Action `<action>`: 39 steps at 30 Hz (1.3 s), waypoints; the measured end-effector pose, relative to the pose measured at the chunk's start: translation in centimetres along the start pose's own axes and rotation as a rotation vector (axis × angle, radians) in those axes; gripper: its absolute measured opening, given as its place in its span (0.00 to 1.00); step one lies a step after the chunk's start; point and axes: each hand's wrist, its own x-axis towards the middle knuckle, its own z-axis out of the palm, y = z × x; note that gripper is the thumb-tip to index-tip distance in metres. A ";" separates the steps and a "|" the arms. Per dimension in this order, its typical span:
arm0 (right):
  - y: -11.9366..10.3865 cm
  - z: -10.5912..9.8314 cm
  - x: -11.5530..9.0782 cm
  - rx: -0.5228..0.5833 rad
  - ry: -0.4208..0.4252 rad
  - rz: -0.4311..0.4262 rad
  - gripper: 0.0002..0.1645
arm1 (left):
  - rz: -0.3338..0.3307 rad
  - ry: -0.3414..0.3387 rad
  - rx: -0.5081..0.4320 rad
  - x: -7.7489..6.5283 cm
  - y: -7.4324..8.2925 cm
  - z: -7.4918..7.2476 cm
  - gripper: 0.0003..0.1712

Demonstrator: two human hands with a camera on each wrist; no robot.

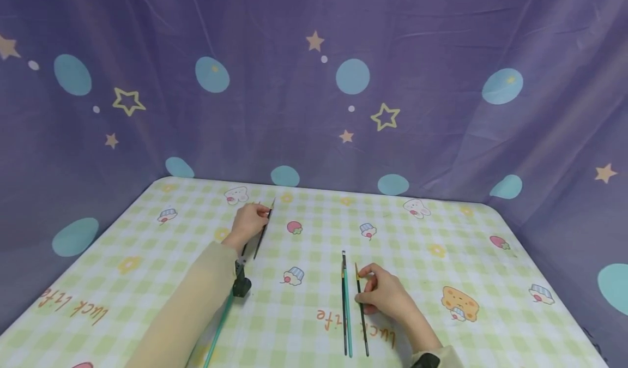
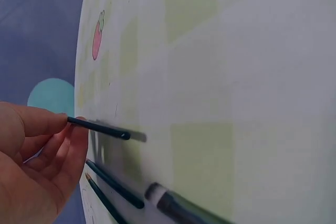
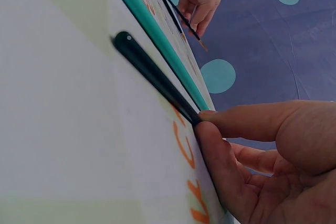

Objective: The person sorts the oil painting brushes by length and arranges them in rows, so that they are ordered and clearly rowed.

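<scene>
black along its handle, a slim paintbrush [image 1: 260, 240] is pinched near its bristles by the left hand [image 1: 248, 223], thumb and fingertips closed narrowly on it above the checked cloth [image 1: 294, 324]. a dark paintbrush [image 1: 364, 324] is likewise pinched near its bristles by the right hand [image 1: 387, 294], with a teal paintbrush [image 1: 348, 313] laid just to the left of those fingers.
</scene>
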 end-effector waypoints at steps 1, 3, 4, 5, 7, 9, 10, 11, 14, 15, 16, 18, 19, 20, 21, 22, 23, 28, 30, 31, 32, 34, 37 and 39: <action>0.0 0.0 0.0 0.003 0.001 0.002 0.25 | 0.007 0.010 0.019 0.0 0.0 -0.1 0.18; -0.1 0.0 0.0 0.002 0.001 0.005 0.25 | 0.021 0.021 0.047 0.1 0.0 -0.1 0.18; -0.1 0.0 0.0 0.001 0.002 0.006 0.25 | 0.024 0.023 0.056 0.1 -0.1 -0.2 0.18; -0.1 0.1 0.0 -0.001 0.004 0.006 0.26 | 0.019 0.023 0.061 0.1 -0.1 -0.2 0.17; -0.1 0.0 0.0 0.002 0.005 0.006 0.26 | 0.007 0.021 0.069 0.1 -0.1 -0.2 0.17; -0.1 0.0 -0.1 0.001 0.005 0.001 0.25 | -0.002 0.018 0.086 0.1 -0.1 -0.1 0.17; -0.1 0.0 -0.1 0.001 0.004 -0.001 0.25 | -0.007 0.019 0.095 0.2 -0.2 0.0 0.17; -0.1 0.0 -0.1 0.000 0.004 -0.003 0.25 | -0.011 0.021 0.107 0.2 -0.2 0.0 0.17; -0.1 0.0 -0.1 0.000 0.002 -0.002 0.25 | -0.012 0.026 0.146 0.2 -0.2 0.1 0.17; -0.1 0.0 -0.1 0.000 0.003 -0.001 0.25 | -0.016 0.031 0.157 0.3 -0.2 0.1 0.17; -0.1 0.0 0.0 0.000 0.002 -0.001 0.25 | -0.017 0.036 0.168 0.3 -0.2 0.2 0.17; -0.1 0.0 0.0 0.003 0.003 0.002 0.25 | -0.020 0.043 0.188 0.4 -0.3 0.2 0.17; -0.1 -0.1 0.0 0.005 0.002 0.002 0.25 | -0.021 0.046 0.197 0.4 -0.3 0.2 0.16; -0.1 -0.1 0.0 0.006 0.002 0.001 0.25 | -0.023 0.050 0.203 0.5 -0.3 0.2 0.16; -0.1 0.0 0.0 0.007 0.000 0.001 0.25 | -0.024 0.052 0.206 0.5 -0.2 0.2 0.16; -0.1 0.0 0.0 0.008 -0.001 0.000 0.25 | -0.024 0.051 0.208 0.5 -0.2 0.2 0.16; -0.1 0.0 0.0 0.011 0.000 -0.001 0.25 | -0.023 0.052 0.210 0.5 -0.2 0.2 0.16; 0.0 0.0 0.0 0.009 -0.005 -0.007 0.26 | -0.020 0.058 0.222 0.7 -0.3 0.1 0.16; 0.1 0.0 0.0 0.008 -0.009 -0.006 0.25 | -0.023 0.054 0.230 0.7 -0.4 0.2 0.17; 0.1 0.0 0.0 0.008 -0.012 -0.006 0.25 | -0.025 0.051 0.233 0.7 -0.4 0.2 0.17; 0.2 0.0 0.1 0.009 -0.014 -0.006 0.25 | -0.029 0.050 0.236 0.7 -0.3 0.3 0.17; 0.2 -0.1 0.1 0.005 -0.016 -0.007 0.25 | -0.035 0.045 0.240 0.7 -0.3 0.3 0.17; 0.2 -0.1 0.2 0.001 -0.016 -0.007 0.25 | -0.037 0.039 0.244 0.7 -0.2 0.3 0.17; 0.2 -0.1 0.2 0.000 -0.015 -0.007 0.25 | -0.037 0.035 0.248 0.7 -0.2 0.4 0.17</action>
